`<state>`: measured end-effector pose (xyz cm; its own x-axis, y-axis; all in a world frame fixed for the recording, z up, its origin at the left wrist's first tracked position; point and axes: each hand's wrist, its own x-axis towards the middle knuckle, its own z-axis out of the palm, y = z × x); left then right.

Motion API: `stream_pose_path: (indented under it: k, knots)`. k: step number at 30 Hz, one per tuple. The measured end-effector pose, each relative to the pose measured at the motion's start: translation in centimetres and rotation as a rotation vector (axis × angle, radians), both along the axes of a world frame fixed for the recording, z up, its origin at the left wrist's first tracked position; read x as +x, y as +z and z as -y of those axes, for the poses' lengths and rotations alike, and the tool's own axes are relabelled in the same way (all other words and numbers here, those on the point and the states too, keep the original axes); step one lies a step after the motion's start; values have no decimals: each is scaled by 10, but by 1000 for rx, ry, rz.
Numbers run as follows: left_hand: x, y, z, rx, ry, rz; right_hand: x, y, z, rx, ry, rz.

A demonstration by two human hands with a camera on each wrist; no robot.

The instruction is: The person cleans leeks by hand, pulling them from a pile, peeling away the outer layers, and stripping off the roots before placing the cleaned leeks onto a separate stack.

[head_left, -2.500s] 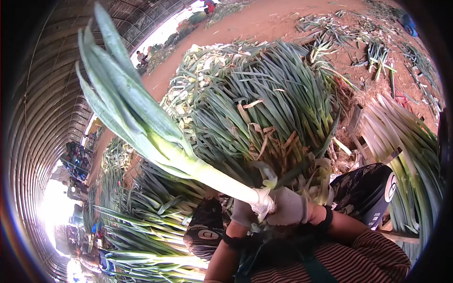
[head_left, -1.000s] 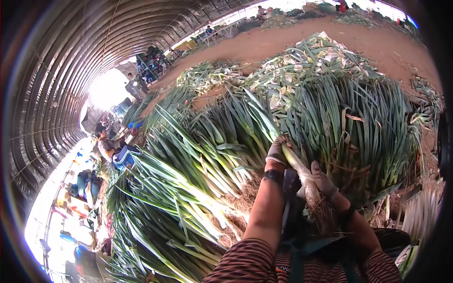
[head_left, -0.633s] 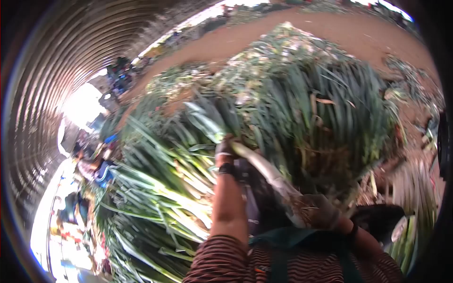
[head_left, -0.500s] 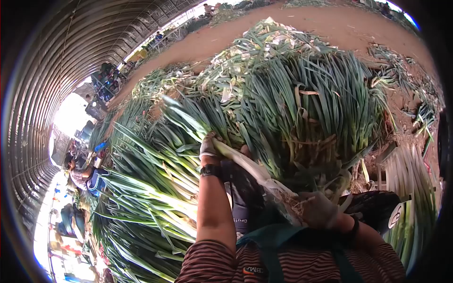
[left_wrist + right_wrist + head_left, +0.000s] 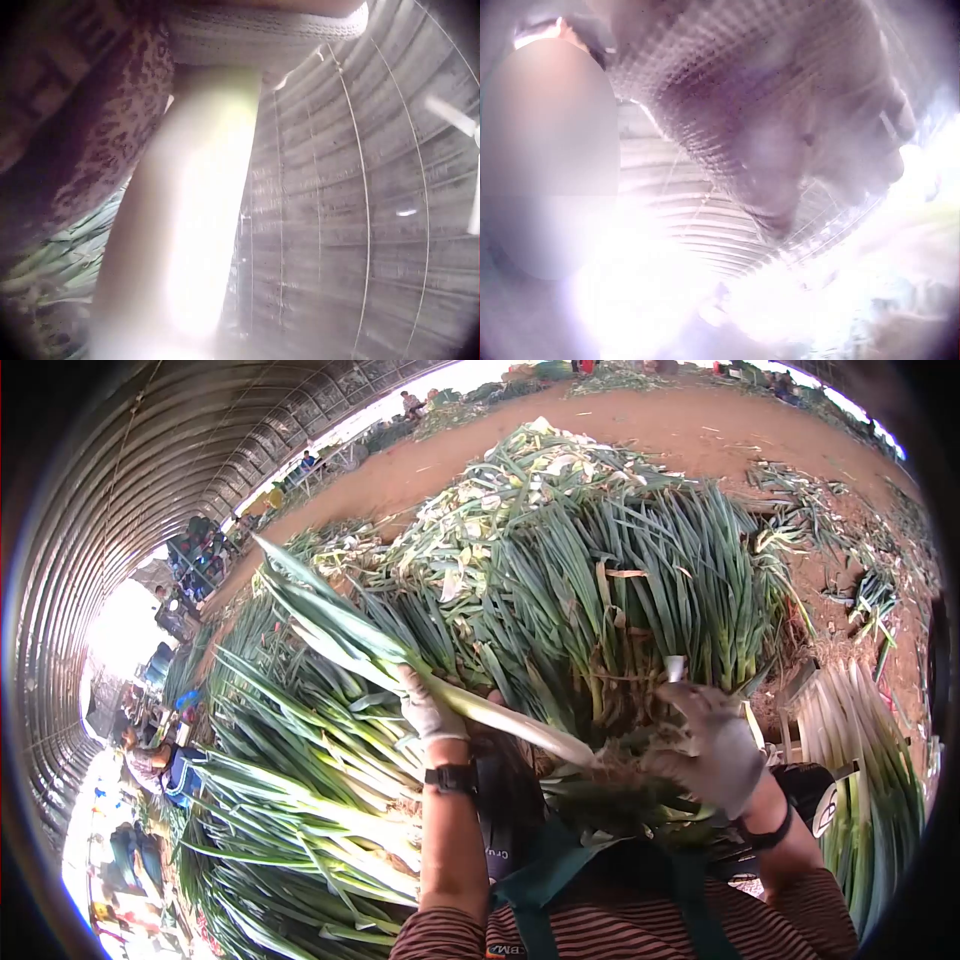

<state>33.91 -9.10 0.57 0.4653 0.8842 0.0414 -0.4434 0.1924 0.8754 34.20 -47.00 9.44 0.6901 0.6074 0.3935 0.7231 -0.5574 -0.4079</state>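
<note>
My gloved left hand point(image 5: 430, 705) grips a large green onion point(image 5: 515, 728) around its shaft, just below where the leaves spread. Its broad leaves point up and left in the head view, and the white shaft slants down right to brownish roots point(image 5: 612, 762). In the left wrist view the pale shaft point(image 5: 187, 202) runs down from the glove cuff point(image 5: 262, 26), brightly overexposed. My gloved right hand point(image 5: 715, 750), motion-blurred, is just right of the root end with fingers spread. The right wrist view shows that glove point(image 5: 757, 120) with nothing in its fingers.
Trimmed-off leaves point(image 5: 530, 490) lie heaped behind upright green onions point(image 5: 640, 580). More onions point(image 5: 330, 800) lie along my left. A bundle of white-stemmed onions point(image 5: 850, 760) stands at my right. A seated person point(image 5: 160, 760) is at far left, under a ribbed arched roof point(image 5: 150, 480).
Both hands were together at the root end; the left hand then took the shaft higher up. The right hand has since moved off the roots to the right, and the onion has swung up left.
</note>
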Motion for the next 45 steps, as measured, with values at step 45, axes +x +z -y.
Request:
stream_pose_path:
  k: [45]
  knots:
    - [-28, 8, 111, 511, -484, -520, 45, -120, -37, 392, -436, 30]
